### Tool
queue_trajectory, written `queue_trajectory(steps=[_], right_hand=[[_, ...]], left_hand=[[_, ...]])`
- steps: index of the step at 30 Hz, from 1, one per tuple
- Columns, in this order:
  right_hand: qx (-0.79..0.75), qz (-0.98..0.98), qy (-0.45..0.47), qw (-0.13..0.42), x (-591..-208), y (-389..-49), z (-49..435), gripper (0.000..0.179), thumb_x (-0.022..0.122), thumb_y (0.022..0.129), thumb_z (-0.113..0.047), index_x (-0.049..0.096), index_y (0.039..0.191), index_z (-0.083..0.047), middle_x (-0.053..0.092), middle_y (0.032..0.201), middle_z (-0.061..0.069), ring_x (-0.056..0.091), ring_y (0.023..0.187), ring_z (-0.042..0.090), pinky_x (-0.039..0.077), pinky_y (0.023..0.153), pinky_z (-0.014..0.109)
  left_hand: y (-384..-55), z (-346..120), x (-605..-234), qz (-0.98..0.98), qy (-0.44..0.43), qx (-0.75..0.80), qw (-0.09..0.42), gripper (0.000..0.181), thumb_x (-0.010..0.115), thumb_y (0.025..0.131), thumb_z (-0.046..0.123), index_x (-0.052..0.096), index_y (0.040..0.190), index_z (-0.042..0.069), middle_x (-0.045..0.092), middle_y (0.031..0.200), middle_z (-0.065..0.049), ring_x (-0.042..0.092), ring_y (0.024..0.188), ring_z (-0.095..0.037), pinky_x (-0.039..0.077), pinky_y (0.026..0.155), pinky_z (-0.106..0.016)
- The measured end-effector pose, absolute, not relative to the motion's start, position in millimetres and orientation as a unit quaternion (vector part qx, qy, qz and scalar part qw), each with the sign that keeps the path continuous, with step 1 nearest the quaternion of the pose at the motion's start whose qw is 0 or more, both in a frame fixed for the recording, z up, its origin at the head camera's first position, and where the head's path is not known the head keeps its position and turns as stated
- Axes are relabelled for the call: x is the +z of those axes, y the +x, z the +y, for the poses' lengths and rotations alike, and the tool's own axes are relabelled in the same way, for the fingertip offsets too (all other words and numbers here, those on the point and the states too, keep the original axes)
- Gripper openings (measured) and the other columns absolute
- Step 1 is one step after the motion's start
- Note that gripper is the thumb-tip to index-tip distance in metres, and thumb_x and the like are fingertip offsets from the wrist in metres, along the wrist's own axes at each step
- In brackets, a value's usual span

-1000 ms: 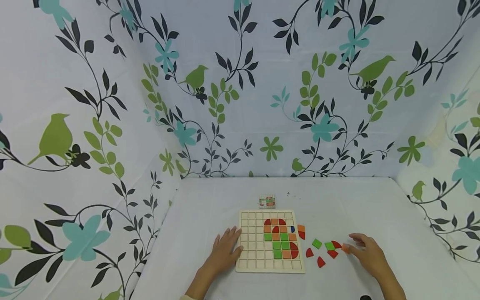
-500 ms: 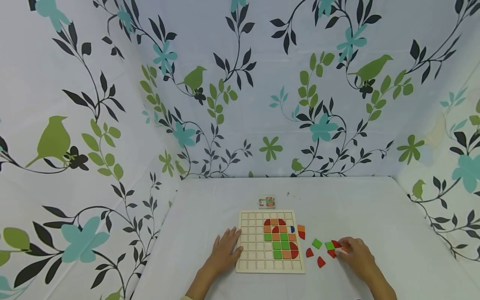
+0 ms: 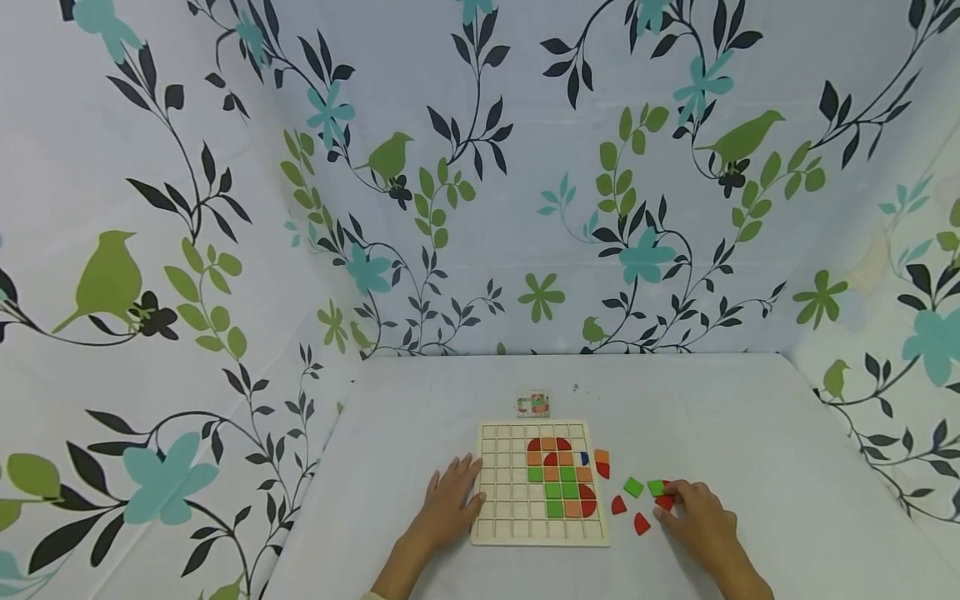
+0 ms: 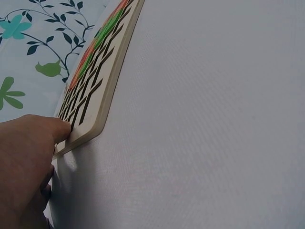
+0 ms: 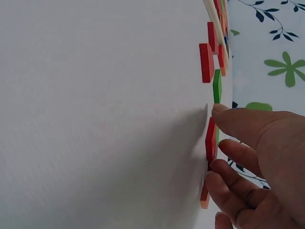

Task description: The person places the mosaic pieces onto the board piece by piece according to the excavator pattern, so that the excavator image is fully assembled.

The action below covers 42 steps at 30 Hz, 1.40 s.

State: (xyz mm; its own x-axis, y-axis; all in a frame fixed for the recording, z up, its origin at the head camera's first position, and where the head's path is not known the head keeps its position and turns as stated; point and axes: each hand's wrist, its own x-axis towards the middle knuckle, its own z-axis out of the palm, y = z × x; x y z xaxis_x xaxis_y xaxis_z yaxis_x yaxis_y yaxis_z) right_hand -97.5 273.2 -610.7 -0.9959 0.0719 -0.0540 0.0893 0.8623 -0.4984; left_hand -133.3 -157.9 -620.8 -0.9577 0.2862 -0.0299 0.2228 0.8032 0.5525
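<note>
A wooden grid board (image 3: 510,532), partly filled with red, orange and green pieces, lies flat on the table. My left hand (image 3: 447,500) rests at its left edge, the thumb (image 4: 59,129) touching a corner in the left wrist view. To the board's right, my right hand (image 3: 705,525) hovers low over loose pieces, thumb and fingers apart. A red piece (image 5: 210,138) lies between them in the right wrist view, and an orange piece (image 5: 204,196) shows under the fingers. A green square (image 3: 656,487) sits beside the fingertips, partly covered.
Between board and right hand lie another green square (image 3: 633,487) and red quarter-round pieces (image 3: 642,524). An orange piece (image 3: 602,456) touches a red one by the board's right edge. A small pattern card (image 3: 533,404) lies behind the board. Patterned cloth (image 3: 480,250) hangs behind.
My right hand has moved left across the loose pieces, from beside the orange one to over the red ones. The left hand stays in place on the board's edge.
</note>
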Motion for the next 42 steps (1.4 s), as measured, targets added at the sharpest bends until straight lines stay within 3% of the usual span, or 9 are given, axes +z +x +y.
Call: queue_trajectory(steps=[5, 12, 19, 25, 42], right_hand=[[-0.254, 0.967, 0.018, 0.020, -603, -89, 257, 0.051, 0.087, 0.087, -0.027, 0.067, 0.128, -0.005, 0.064, 0.122, 0.017, 0.061, 0.115, 0.039, 0.051, 0.084, 0.063], [-0.269, 0.959, -0.014, 0.082, -598, -85, 241, 0.027, 0.086, 0.086, -0.015, 0.073, 0.110, -0.015, 0.067, 0.112, 0.001, 0.064, 0.107, 0.023, 0.053, 0.092, 0.064], [-0.266, 0.961, -0.007, 0.075, -605, -87, 235, 0.031, 0.089, 0.084, -0.017, 0.072, 0.110, -0.011, 0.069, 0.112, 0.005, 0.062, 0.103, 0.023, 0.054, 0.099, 0.065], [-0.278, 0.958, -0.017, 0.065, -610, -87, 229, 0.021, 0.086, 0.087, -0.014, 0.074, 0.104, -0.013, 0.065, 0.105, 0.001, 0.059, 0.096, 0.018, 0.057, 0.097, 0.057], [-0.273, 0.961, -0.026, 0.033, -609, -93, 223, 0.018, 0.085, 0.088, -0.010, 0.073, 0.101, -0.013, 0.058, 0.094, -0.001, 0.054, 0.088, 0.015, 0.059, 0.085, 0.039]], left_hand=[[-133, -158, -621, 0.947, 0.131, 0.286, 0.059, 0.061, 0.057, 0.108, 0.034, 0.040, 0.163, 0.015, 0.033, 0.171, -0.014, 0.024, 0.160, -0.041, 0.010, 0.126, -0.072], [-133, -158, -619, 0.946, 0.135, 0.287, 0.059, 0.061, 0.057, 0.108, 0.034, 0.040, 0.163, 0.014, 0.034, 0.171, -0.015, 0.024, 0.160, -0.042, 0.010, 0.125, -0.073], [-133, -158, -618, 0.946, 0.136, 0.289, 0.055, 0.060, 0.057, 0.108, 0.033, 0.042, 0.162, 0.013, 0.035, 0.170, -0.016, 0.025, 0.160, -0.042, 0.010, 0.125, -0.074], [-133, -158, -619, 0.947, 0.132, 0.287, 0.058, 0.060, 0.057, 0.108, 0.034, 0.041, 0.163, 0.015, 0.034, 0.171, -0.014, 0.023, 0.161, -0.041, 0.009, 0.125, -0.073], [-134, -158, -620, 0.946, 0.136, 0.289, 0.051, 0.060, 0.057, 0.107, 0.033, 0.042, 0.162, 0.014, 0.035, 0.171, -0.014, 0.025, 0.160, -0.041, 0.010, 0.125, -0.074]])
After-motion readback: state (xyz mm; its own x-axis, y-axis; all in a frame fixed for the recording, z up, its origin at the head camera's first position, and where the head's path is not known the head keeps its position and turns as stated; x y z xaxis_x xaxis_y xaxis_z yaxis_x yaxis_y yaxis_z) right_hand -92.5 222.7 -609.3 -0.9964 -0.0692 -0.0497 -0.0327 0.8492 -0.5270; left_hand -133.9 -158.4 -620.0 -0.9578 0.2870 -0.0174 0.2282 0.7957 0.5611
